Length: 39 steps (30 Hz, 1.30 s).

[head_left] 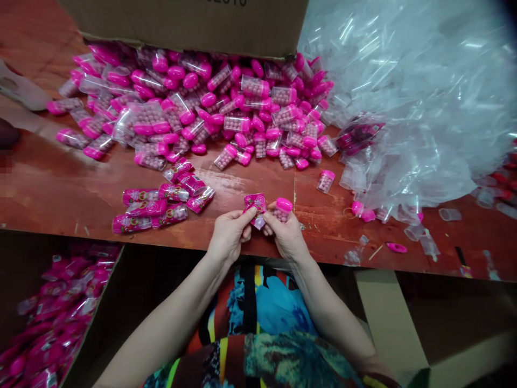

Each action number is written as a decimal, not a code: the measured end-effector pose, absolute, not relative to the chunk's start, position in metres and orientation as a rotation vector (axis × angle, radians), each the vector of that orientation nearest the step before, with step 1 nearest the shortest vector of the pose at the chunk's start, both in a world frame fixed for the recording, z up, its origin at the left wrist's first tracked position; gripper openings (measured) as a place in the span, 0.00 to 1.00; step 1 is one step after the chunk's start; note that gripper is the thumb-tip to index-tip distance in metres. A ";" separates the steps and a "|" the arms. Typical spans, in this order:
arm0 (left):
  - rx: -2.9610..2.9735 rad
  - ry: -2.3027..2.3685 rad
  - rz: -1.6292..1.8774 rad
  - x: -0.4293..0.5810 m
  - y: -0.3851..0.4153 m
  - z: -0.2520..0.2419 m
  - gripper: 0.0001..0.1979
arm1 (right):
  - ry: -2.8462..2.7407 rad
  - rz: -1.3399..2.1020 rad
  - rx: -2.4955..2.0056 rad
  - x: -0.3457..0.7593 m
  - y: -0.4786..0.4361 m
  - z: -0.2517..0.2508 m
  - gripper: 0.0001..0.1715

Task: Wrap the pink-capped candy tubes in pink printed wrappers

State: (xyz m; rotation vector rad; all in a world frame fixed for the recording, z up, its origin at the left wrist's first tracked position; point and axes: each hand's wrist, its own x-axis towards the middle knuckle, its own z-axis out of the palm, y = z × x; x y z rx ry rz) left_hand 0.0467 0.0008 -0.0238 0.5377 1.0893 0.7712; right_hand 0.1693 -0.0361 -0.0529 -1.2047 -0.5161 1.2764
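Both hands meet over the near edge of the red-brown table. My left hand (229, 233) is closed, its thumb and fingers pinching a small pink printed wrapper sleeve (255, 202). My right hand (287, 235) is closed round a clear candy tube (282, 209) with a pink cap, full of pale pink balls, and its fingertips also touch the sleeve's lower edge. To the left lies a small group of wrapped tubes (147, 208) in pink printed film. One bare tube (325, 181) rests to the right of my hands.
A large heap of pink-capped tubes (246, 124) spreads below a cardboard box (186, 27). Clear plastic bags (412, 97) cover the right back. A box of wrapped pink pieces (60, 307) stands below the table at left. Loose caps and a pink piece (396, 247) lie at right.
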 end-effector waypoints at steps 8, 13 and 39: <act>0.481 1.090 0.715 0.049 -0.005 -0.021 0.23 | -0.566 1.172 -1.300 0.168 -0.037 -0.053 0.17; 0.414 1.109 0.770 0.045 -0.003 -0.022 0.21 | -0.600 1.281 -1.288 0.178 -0.040 -0.046 0.27; 0.435 1.126 0.893 0.049 -0.002 -0.022 0.23 | -0.973 1.061 -1.500 0.165 -0.080 -0.048 0.28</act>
